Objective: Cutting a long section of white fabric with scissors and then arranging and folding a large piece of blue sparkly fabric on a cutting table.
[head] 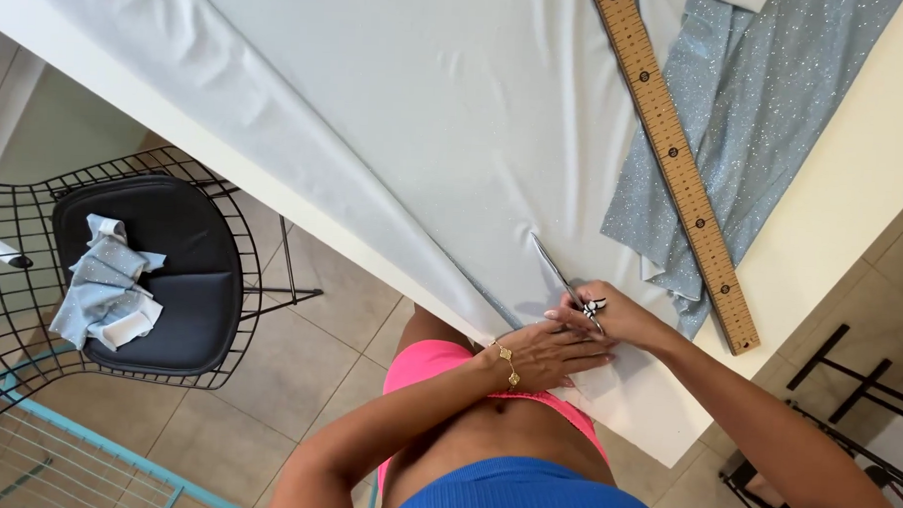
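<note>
Grey fabric (426,113), one sheet, spread over the white bench (854,178) and draping off its edge. Scissors (568,284): in my right hand (624,318), whose grip is clenched through the handles, blades pointing away up the cloth. Left hand (548,353): flat, released, pressing the fabric just behind the handles. Wooden ruler (675,162): beyond the right grip, on sparkly blue cloth (757,104). Risks, as I judge them: hanging weight drags the sheet and skews the cut; left fingers sit close to the blades.
</note>
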